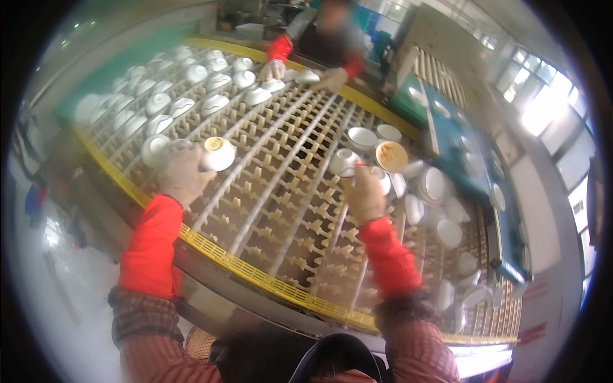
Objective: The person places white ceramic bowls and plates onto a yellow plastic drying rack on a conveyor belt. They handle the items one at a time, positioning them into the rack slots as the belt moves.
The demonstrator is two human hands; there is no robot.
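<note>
My left hand [181, 167], in a pale work glove, grips an upside-down white ceramic bowl [221, 157] with a brownish mark on its foot. Another inverted white bowl [154, 147] lies just left of that hand, partly covered by it. My right hand [366, 194], gloved too, has its fingers on a tilted white bowl [343, 163], its foot facing up. Both hands are over a conveyor of pegged slats [282, 191]. Close to my right hand lies a bowl with an orange-brown inside [391, 156], among several loose white bowls [433, 184].
Rows of inverted bowls [158, 103] cover the conveyor's left part. Across from me, a co-worker's gloved hands [273, 70] handle bowls. A yellow guard rail [258, 275] edges the near side. At right runs a green belt [471, 158] carrying bowls.
</note>
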